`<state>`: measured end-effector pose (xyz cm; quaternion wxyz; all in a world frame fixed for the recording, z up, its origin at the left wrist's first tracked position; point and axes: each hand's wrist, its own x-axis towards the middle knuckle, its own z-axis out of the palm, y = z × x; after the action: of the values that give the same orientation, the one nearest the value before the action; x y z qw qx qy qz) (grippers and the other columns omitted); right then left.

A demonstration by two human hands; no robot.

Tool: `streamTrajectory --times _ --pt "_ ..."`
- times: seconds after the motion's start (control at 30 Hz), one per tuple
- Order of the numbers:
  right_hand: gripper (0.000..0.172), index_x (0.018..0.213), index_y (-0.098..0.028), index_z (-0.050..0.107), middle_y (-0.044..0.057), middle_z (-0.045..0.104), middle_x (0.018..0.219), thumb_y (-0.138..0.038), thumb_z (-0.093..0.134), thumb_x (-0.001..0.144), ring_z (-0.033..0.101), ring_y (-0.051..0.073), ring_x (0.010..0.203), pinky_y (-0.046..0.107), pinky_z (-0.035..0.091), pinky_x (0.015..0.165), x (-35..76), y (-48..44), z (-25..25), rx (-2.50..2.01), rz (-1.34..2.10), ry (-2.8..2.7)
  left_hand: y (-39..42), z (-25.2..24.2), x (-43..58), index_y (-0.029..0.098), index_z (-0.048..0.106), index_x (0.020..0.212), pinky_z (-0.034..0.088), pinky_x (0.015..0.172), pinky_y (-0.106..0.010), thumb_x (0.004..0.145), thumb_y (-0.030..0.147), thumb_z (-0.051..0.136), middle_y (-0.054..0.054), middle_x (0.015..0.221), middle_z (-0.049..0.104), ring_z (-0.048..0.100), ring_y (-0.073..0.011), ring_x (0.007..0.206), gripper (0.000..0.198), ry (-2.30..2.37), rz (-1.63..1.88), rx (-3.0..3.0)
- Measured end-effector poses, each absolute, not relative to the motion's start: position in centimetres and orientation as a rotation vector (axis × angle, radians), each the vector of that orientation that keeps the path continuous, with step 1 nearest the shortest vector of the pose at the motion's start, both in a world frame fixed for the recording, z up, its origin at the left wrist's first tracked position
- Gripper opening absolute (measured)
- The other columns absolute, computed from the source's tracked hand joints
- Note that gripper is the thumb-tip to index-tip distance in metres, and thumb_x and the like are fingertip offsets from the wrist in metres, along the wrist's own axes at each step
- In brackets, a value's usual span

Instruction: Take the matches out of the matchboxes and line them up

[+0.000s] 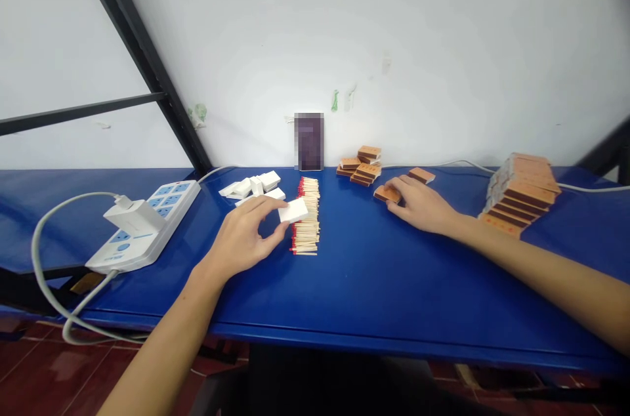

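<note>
Between thumb and fingers, my left hand (246,235) pinches a small white matchbox tray (294,210) above a long row of red-tipped matches (308,237). Several more white trays (241,188) lie heaped just behind that hand. On the right, my right hand (418,203) has its fingers closed on an orange and brown matchbox sleeve (385,193) that rests on the table. Another matchbox (422,175) lies right behind the fingers. A loose pile of matchboxes (361,166) sits by the wall, left of my right hand.
Tall stacks of matchboxes (524,193) stand at the right of the blue table (354,298). A power strip (147,222) with a plugged-in white charger (134,217) and looping cable occupies the left. A dark pixelated rectangle (310,144) leans at the wall. A black metal frame (142,42) rises at left.
</note>
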<state>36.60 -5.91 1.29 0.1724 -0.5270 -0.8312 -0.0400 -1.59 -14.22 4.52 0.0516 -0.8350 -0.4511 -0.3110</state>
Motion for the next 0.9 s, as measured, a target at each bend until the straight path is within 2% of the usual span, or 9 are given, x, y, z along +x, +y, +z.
streamTrajectory --times 0.13,0.27,0.4,0.5,0.6,0.73,0.8,0.9 --pt "0.034 0.119 -0.022 0.054 0.011 0.066 0.116 -0.026 0.055 0.085 0.063 0.029 0.101 0.043 0.051 0.086 34.5 -8.2 1.9 -1.257 0.028 -2.462 -13.6 4.0 -2.0 0.021 0.066 0.114 0.053 0.079 -0.037 0.094 0.036 0.057 -0.007 0.108 0.072 0.067 -0.0264 0.096 0.027 -1.593 -0.823 -2.291" --pt "0.036 0.125 -0.022 0.054 0.011 0.066 0.12 -0.028 0.054 0.089 0.063 0.029 0.105 0.046 0.049 0.091 33.0 -10.1 2.5 -1.064 0.094 -2.564 -13.3 3.5 -2.4 0.021 0.069 0.109 0.054 0.082 -0.043 0.092 0.039 0.058 -0.01 0.107 0.072 0.063 -0.0316 0.102 0.026 -1.663 -0.736 -2.148" --pt "0.044 0.134 -0.025 0.049 0.013 0.058 0.135 -0.039 0.055 0.093 0.058 0.032 0.118 0.053 0.045 0.096 33.6 -10.0 2.7 -1.122 0.18 -2.543 -13.7 3.7 -2.1 0.021 0.07 0.11 0.052 0.094 -0.051 0.092 0.043 0.058 -0.014 0.123 0.062 0.055 -0.0357 0.114 0.031 -1.664 -0.785 -2.1" --pt "0.05 0.131 -0.027 0.051 0.014 0.056 0.136 -0.049 0.061 0.088 0.054 0.037 0.121 0.058 0.044 0.096 34.3 -9.4 2.6 -1.224 0.209 -2.479 -14.3 4.1 -1.5 0.023 0.065 0.122 0.044 0.108 -0.057 0.092 0.045 0.06 -0.013 0.137 0.053 0.047 -0.0362 0.129 0.037 -1.542 -0.76 -2.39" --pt "0.048 0.118 -0.026 0.057 0.013 0.06 0.122 -0.053 0.067 0.08 0.054 0.036 0.111 0.054 0.047 0.09 34.8 -8.9 2.4 -1.227 0.18 -2.419 -14.7 4.2 -0.8 0.027 0.058 0.133 0.039 0.114 -0.058 0.088 0.048 0.066 -0.012 0.146 0.046 0.041 -0.0363 0.137 0.051 -1.374 -0.626 -2.721" --pt "0.034 0.101 -0.024 0.06 0.006 0.06 0.093 -0.051 0.065 0.082 0.055 0.024 0.081 0.039 0.047 0.074 35.2 -8.4 2.2 -1.157 0.195 -2.366 -14.7 3.8 -0.4 0.027 0.052 0.141 0.037 0.115 -0.06 0.084 0.05 0.07 -0.014 0.149 0.043 0.039 -0.0381 0.139 0.063 -1.365 -0.536 -2.787" --pt "0.036 0.105 -0.024 0.061 0.005 0.06 0.093 -0.054 0.064 0.085 0.054 0.021 0.075 0.037 0.046 0.07 35.2 -8.2 2.1 -1.161 0.259 -2.358 -14.5 3.6 -0.4 0.027 0.052 0.141 0.038 0.115 -0.059 0.087 0.049 0.067 -0.014 0.148 0.044 0.041 -0.0375 0.139 0.06 -1.39 -0.553 -2.757" --pt "0.042 0.112 -0.025 0.065 0.008 0.06 0.106 -0.058 0.063 0.087 0.058 0.023 0.083 0.04 0.048 0.075 35.0 -8.2 2.0 -1.16 0.358 -2.401 -14.3 3.5 -0.5 0.026 0.053 0.139 0.039 0.115 -0.058 0.09 0.049 0.064 -0.014 0.147 0.045 0.042 -0.0363 0.138 0.055 -1.403 -0.6 -2.722"
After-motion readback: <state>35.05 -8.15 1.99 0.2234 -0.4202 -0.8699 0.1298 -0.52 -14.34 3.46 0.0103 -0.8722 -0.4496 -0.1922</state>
